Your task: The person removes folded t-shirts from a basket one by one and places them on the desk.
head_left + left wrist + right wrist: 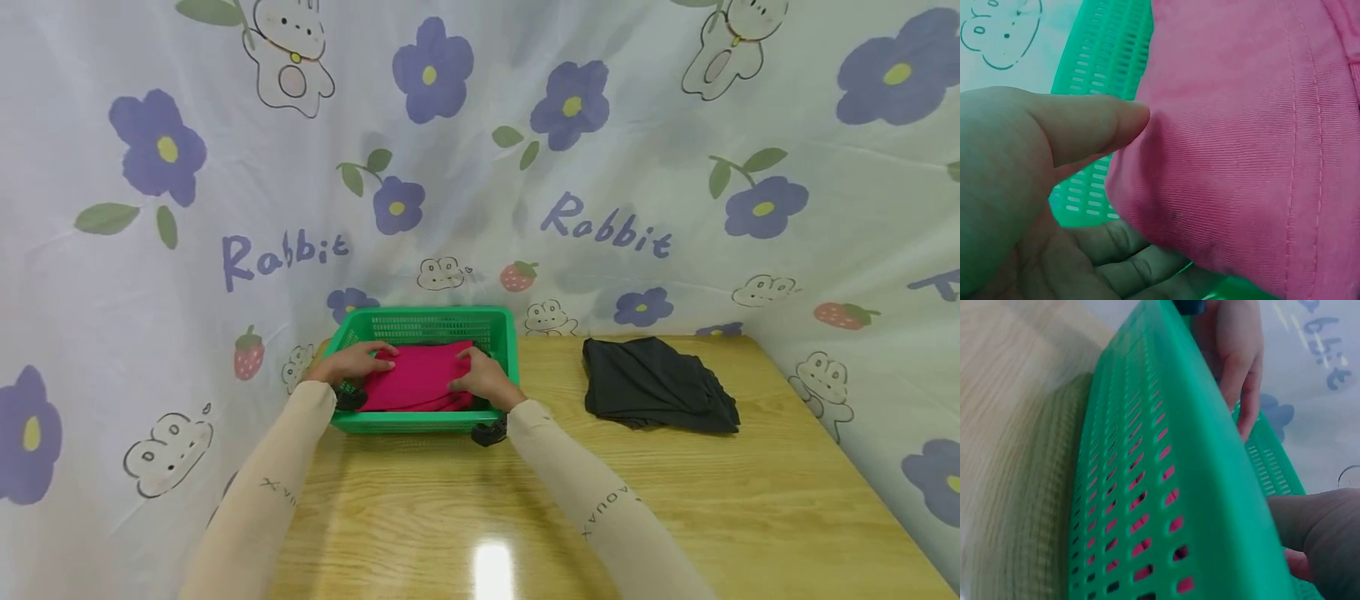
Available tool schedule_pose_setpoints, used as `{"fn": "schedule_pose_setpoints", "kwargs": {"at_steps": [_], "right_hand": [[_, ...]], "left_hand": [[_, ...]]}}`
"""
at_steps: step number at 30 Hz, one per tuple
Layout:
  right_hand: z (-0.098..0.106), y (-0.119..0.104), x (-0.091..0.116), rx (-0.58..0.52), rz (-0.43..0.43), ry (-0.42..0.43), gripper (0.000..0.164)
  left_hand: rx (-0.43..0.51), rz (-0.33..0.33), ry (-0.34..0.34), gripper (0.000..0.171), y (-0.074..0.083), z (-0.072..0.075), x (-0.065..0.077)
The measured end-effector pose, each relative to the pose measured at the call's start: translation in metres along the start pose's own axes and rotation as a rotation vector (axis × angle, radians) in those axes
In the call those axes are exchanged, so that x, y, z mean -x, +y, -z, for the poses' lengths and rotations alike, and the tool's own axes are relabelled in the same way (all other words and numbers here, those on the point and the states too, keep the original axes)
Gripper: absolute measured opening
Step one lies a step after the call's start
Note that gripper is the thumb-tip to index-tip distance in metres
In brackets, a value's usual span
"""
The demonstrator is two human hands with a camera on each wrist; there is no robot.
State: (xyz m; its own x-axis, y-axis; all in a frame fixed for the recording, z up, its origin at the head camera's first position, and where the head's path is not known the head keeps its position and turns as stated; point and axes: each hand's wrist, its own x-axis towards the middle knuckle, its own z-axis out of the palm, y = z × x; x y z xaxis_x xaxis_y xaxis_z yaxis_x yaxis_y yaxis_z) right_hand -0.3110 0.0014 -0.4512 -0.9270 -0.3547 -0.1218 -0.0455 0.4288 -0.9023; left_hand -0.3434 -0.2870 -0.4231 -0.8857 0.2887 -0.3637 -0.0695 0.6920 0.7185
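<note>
From the head camera I see both hands inside the green basket [435,423], one at each side of the folded bright pink cloth [422,371]. The cloth lies on the basket's contents side, below the rim, and fills much of the space between the hands; its layered edge faces the near wall.

My left hand [352,363] sits at the cloth's left side. In the left wrist view its thumb is stretched out with the tip touching the cloth's edge, while the other fingers run in behind that edge, tips hidden. Thumb and fingers stand well apart, a wide and loose grip rather than a pinch. Two rows of stitching cross the pink fabric beyond the thumb.

My right hand [486,377] reaches over the right side, thumb and fingers parted above the cloth. The right wrist camera gives me mostly the basket's perforated wall, pink showing through the holes, so I cannot tell how firmly that hand bears on the fabric.

To the right, well apart from the basket, a dark folded cloth [652,383] lies on the wooden table [600,492]. A white sheet [480,167] printed with purple flowers and rabbits hangs behind.
</note>
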Motion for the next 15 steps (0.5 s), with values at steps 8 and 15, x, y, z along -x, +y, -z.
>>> {"fn": "schedule_pose_setpoints", "kwargs": {"at_steps": [8, 15], "right_hand": [[-0.0004, 0.003, -0.0048, -0.145, -0.011, 0.023, 0.065], [-0.0031, 0.0028, -0.0078, -0.166, -0.014, -0.078, 0.064]], "left_hand": [[0.017, 0.014, 0.004, 0.048, -0.0018, 0.0003, -0.002], [0.038, 0.006, 0.0, 0.051, -0.0011, 0.0, -0.0023]]}}
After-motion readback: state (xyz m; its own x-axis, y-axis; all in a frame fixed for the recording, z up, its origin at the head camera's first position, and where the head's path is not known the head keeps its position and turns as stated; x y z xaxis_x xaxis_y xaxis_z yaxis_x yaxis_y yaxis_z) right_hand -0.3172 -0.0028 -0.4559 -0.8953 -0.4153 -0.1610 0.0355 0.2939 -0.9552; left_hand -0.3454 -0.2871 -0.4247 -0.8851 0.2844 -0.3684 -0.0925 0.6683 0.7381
